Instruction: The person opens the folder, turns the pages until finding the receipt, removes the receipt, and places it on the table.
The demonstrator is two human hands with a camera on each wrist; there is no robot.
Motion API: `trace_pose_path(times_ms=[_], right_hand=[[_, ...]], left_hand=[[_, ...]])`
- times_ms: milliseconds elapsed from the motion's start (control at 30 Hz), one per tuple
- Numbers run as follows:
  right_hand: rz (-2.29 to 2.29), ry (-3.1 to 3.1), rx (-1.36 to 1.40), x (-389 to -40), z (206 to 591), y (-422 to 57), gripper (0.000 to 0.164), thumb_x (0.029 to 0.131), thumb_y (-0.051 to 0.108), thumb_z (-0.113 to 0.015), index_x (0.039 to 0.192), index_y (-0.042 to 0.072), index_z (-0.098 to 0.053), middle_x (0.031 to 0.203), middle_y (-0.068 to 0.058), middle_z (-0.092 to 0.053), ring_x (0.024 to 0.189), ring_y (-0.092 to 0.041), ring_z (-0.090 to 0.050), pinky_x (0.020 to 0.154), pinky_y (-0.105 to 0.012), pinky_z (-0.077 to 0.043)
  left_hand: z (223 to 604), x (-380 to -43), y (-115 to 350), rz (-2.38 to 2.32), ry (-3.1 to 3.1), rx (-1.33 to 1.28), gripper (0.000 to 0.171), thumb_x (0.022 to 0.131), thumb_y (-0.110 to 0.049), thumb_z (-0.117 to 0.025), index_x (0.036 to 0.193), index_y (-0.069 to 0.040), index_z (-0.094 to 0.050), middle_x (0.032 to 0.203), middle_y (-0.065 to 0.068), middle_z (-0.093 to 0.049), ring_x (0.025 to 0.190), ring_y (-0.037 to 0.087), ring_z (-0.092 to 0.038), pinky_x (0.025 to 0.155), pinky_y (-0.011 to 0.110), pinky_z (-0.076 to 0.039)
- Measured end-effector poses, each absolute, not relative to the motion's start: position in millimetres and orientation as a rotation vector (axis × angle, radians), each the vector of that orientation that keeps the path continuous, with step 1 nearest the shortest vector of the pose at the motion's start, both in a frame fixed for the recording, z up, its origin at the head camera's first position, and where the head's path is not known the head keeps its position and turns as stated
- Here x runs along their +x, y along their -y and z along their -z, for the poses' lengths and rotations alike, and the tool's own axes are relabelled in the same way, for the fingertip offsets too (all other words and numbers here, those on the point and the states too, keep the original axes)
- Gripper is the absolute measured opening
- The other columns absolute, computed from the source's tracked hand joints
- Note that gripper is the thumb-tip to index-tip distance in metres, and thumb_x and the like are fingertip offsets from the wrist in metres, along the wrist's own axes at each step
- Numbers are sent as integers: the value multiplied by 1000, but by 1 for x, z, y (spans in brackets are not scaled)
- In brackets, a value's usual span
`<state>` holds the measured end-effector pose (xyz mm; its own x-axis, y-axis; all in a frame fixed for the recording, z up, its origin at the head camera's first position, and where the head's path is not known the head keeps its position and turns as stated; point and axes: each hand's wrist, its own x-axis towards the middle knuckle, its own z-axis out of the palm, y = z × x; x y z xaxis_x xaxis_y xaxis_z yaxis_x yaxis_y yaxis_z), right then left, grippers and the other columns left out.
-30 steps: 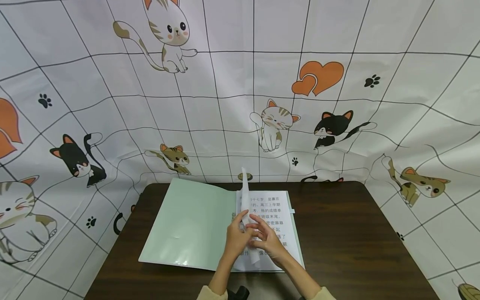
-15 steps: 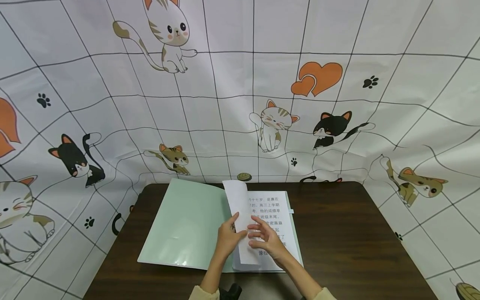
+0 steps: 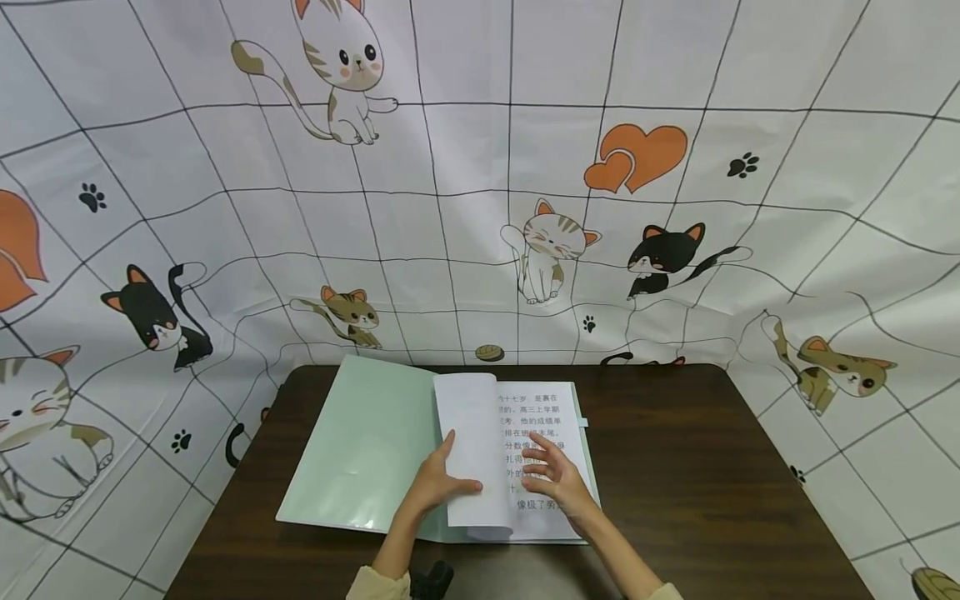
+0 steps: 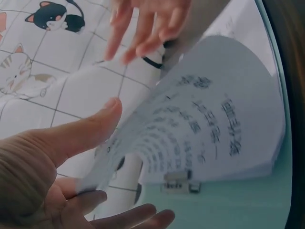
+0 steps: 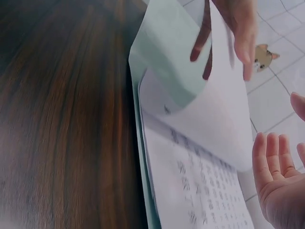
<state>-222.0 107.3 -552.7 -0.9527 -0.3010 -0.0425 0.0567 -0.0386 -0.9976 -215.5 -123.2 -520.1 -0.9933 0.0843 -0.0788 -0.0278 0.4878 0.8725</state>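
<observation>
A pale green folder (image 3: 367, 442) lies spread on the dark table, its cover flat to the left. A white page (image 3: 471, 417) curves up from the stack, part-turned leftward over the spine. My left hand (image 3: 433, 483) is at that page's left edge, thumb over its front and fingers behind; in the left wrist view the thumb and fingers are spread wide and nearly straight. Under the turning page is a sheet of large printed characters (image 3: 551, 408). My right hand (image 3: 562, 485) hovers over this sheet, fingers loosely bent, nothing in them.
A small clip-like fastener (image 4: 177, 181) shows at the folder's spine in the left wrist view. A little tab (image 3: 583, 422) sticks out at the right edge. Brown wooden tabletop (image 3: 690, 467) extends to the right; a cat-patterned cloth (image 3: 465, 167) hangs behind.
The page has swung from upright over to the left, with my left hand moving left and its fingers spreading. My right hand has drawn back slightly to the right.
</observation>
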Motion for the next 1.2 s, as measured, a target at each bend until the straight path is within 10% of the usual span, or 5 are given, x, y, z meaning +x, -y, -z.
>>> trace_pose_path(times_ms=[700, 1200], right_hand=[[2005, -2342, -25, -253, 575, -155, 72, 84, 4, -71, 147, 2, -37, 134, -27, -52, 118, -37, -55, 81, -18, -48], [2077, -2275, 167, -277, 571, -180, 70, 90, 5, -64, 150, -2, -28, 142, -30, -42, 118, -24, -51, 79, -7, -43]], left_hand=[[548, -209, 161, -1016, -2957, -116, 118, 59, -39, -92, 148, 9, -30, 148, 32, -39, 124, 53, -43, 97, 64, -36], [578, -206, 179, -1035, -3015, -99, 115, 57, -42, -91, 146, 7, -36, 147, 33, -39, 127, 49, -41, 102, 64, -33]])
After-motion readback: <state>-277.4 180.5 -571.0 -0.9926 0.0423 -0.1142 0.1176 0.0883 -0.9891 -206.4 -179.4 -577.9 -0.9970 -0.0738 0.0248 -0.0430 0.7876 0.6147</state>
